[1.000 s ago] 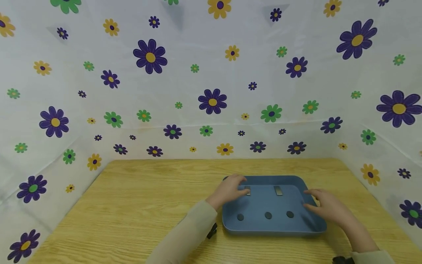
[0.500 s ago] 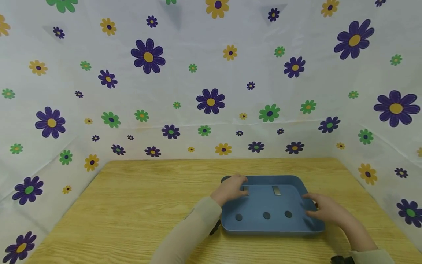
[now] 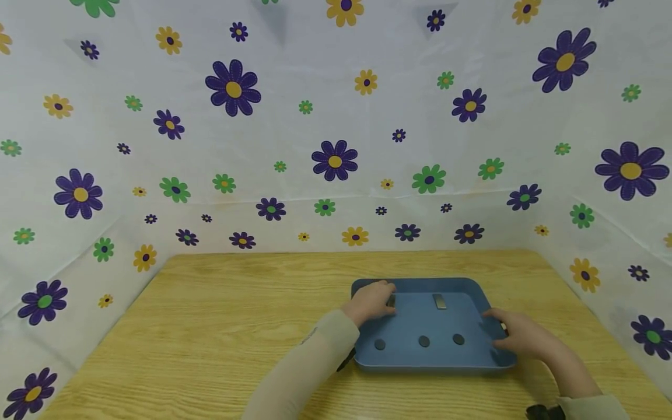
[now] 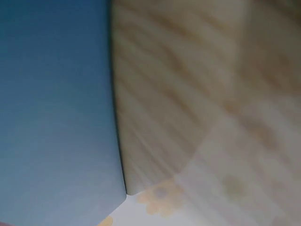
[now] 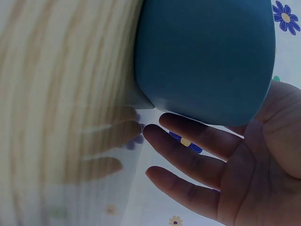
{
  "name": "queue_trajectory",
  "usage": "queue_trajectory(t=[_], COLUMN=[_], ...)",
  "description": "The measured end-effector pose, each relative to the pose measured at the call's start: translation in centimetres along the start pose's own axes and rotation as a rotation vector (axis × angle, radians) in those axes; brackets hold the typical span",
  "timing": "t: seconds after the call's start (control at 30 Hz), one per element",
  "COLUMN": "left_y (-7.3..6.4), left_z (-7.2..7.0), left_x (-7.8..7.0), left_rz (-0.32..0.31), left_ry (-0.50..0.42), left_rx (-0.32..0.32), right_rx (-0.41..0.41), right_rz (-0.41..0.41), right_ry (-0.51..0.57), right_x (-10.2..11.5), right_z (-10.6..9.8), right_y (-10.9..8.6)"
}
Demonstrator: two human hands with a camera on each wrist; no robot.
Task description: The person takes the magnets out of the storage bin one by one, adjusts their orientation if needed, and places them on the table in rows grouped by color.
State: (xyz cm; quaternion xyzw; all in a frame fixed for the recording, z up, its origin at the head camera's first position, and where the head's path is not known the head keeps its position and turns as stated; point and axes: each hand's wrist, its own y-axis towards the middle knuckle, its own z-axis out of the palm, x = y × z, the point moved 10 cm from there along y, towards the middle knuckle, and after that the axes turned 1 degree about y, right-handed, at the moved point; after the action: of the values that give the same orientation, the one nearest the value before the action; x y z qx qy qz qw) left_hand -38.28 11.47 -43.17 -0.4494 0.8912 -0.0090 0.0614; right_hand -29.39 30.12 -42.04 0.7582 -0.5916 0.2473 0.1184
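Observation:
A shallow blue tray [image 3: 433,368] rests on the table. On its floor lie two small grey rectangular plates, a left one [image 3: 391,300] and a right one [image 3: 440,301], and three dark round discs: left [image 3: 380,345], middle [image 3: 424,341] and right [image 3: 458,339]. My left hand [image 3: 370,302] reaches over the tray's left side, thumb and forefinger apart around the left plate; contact is unclear. At the right rim is my right hand [image 3: 525,333], thumb and forefinger apart. In the right wrist view its other fingers [image 5: 188,153] extend loosely outside the tray wall.
The wooden table [image 3: 252,309] extends left of the tray. A white sheet with printed flowers [image 3: 294,134] stands as a wall behind and along both sides. In the left wrist view the tray's outer wall [image 4: 56,113] fills the left part.
My left hand has shifted slightly rightward over the tray's left side. The right hand's thumb has drawn back toward the right rim. Tray, plates and discs stay in place; the head view shifts slightly.

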Motion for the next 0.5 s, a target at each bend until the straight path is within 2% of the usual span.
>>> queue_trajectory(t=[0.27,0.5], left_y=[0.33,0.31], left_z=[0.29,0.17], left_x=[0.01,0.12], left_rz=[-0.003,-0.009], left_ry=[0.050,0.043], left_rx=[-0.003,-0.028], right_rx=[0.017,0.027], right_rz=[0.008,0.016], right_ry=[0.016,0.019], right_x=[-0.20,-0.34], right_z=[-0.15,-0.20], right_y=[0.03,0.10])
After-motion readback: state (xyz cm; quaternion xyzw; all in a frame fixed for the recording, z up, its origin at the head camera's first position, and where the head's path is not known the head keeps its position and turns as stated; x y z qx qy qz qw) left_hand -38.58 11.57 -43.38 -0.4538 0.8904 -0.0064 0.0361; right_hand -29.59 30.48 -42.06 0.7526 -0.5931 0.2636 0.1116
